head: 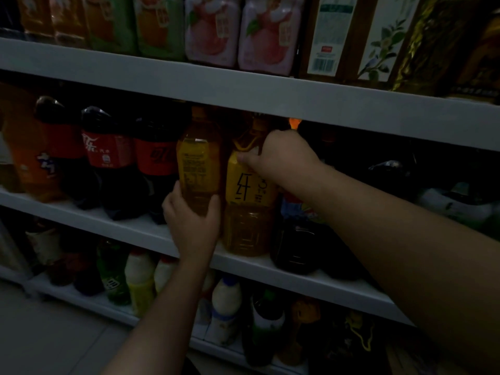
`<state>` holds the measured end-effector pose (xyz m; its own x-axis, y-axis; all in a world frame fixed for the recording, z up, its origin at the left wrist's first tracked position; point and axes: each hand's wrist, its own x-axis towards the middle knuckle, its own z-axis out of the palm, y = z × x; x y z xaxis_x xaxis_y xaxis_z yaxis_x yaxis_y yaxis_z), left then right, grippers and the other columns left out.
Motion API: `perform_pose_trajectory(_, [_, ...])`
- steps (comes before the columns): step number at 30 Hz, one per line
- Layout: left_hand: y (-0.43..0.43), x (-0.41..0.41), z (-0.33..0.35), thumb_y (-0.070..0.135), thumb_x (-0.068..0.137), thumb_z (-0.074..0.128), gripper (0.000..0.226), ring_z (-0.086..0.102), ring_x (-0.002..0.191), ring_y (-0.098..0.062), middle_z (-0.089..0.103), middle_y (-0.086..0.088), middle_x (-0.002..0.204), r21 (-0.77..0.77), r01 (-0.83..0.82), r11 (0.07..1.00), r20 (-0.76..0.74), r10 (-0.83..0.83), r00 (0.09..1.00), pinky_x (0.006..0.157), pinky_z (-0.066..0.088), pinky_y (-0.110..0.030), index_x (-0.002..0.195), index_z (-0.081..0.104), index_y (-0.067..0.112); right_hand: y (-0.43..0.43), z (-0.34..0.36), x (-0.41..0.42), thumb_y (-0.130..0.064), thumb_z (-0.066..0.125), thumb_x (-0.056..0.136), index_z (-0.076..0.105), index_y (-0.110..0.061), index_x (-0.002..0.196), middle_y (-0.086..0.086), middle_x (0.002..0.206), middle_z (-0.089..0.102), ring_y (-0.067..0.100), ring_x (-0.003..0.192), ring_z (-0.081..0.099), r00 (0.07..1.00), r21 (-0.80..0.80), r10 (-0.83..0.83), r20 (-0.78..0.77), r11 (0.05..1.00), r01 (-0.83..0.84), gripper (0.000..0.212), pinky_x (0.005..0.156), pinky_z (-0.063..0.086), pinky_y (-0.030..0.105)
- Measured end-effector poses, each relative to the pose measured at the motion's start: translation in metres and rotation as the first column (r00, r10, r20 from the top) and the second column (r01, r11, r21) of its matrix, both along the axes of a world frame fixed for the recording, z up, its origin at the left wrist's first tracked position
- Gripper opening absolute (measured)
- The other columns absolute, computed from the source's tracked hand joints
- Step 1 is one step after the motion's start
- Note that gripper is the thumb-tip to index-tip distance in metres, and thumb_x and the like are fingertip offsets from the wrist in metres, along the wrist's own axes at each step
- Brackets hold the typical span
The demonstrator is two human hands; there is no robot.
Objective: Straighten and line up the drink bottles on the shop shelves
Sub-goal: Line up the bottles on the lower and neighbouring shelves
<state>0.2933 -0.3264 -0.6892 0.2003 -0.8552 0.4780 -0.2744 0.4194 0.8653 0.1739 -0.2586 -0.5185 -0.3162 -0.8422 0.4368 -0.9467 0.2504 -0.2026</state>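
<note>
- Low in the centre of the frame, the left hand (193,223) wraps the lower body of an amber tea bottle (196,163), thumb on one side, fingers curled round the other.
- Just right and higher, the right hand (284,155) grips the shoulder of the second tea bottle (247,201). Its thumb presses the front and its fingers are hidden behind.
- Both bottles are close side by side at the front of the middle shelf (113,224). One shows its back label, the other its front, so I'd say facing them is under way, not finished.
- Left of centre, the cola bottles (108,150) lean and face different ways, so they look left to do.
- At the right, deeper in, the dark bottles (295,250) sit in gloom, and I cannot tell their order.
</note>
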Motion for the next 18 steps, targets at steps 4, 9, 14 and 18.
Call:
perform_pose_trajectory(4, [-0.022, -0.008, 0.028, 0.051, 0.074, 0.071, 0.104, 0.030, 0.137, -0.029, 0.026, -0.011, 0.151, 0.088, 0.068, 0.994, 0.065, -0.074, 0.995, 0.108, 0.032, -0.048, 0.151, 0.008, 0.021, 0.003, -0.003, -0.001, -0.052, 0.059, 0.084, 0.044, -0.019, 0.059, -0.002, 0.059, 0.046, 0.009, 0.051, 0.044, 0.999, 0.009, 0.001, -0.032, 1.000, -0.001, 0.044, 0.039, 0.025, 0.021])
perform_pose_trajectory(9, [-0.029, 0.001, 0.031, 0.044, 0.061, 0.083, 0.102, 0.048, 0.123, -0.021, 0.049, -0.002, 0.135, 0.074, 0.145, 0.987, -0.022, -0.143, 0.989, 0.100, 0.044, -0.047, 0.145, 0.027, 0.026, 0.008, -0.003, -0.003, -0.051, 0.059, 0.085, 0.042, -0.018, 0.064, -0.001, 0.064, 0.047, 0.009, 0.054, 0.044, 1.000, 0.027, -0.003, -0.021, 1.000, 0.004, 0.042, 0.040, 0.026, 0.022])
perform_pose_trajectory(14, [-0.011, 0.006, 0.026, 0.044, 0.080, 0.070, 0.084, 0.047, 0.124, -0.026, 0.049, -0.009, 0.136, -0.005, 0.081, 0.997, 0.073, -0.080, 0.994, 0.100, 0.042, -0.046, 0.148, 0.028, 0.019, 0.019, -0.005, 0.011, -0.033, 0.058, 0.089, 0.049, -0.015, 0.074, 0.001, 0.080, 0.055, 0.014, 0.061, 0.050, 0.980, -0.014, -0.076, -0.185, 0.997, 0.075, 0.025, 0.047, 0.032, 0.023])
perform_pose_trajectory(18, [0.012, 0.015, 0.011, 0.020, 0.093, 0.054, 0.068, 0.040, 0.130, -0.033, 0.040, -0.018, 0.145, -0.054, 0.126, 0.991, 0.220, -0.111, 0.969, 0.104, 0.037, -0.043, 0.150, 0.019, 0.005, 0.020, -0.017, 0.048, -0.029, 0.053, 0.089, 0.050, -0.019, 0.091, 0.000, 0.086, 0.050, 0.019, 0.067, 0.053, 0.911, -0.151, 0.150, -0.384, 0.963, -0.222, 0.011, 0.053, 0.033, 0.029])
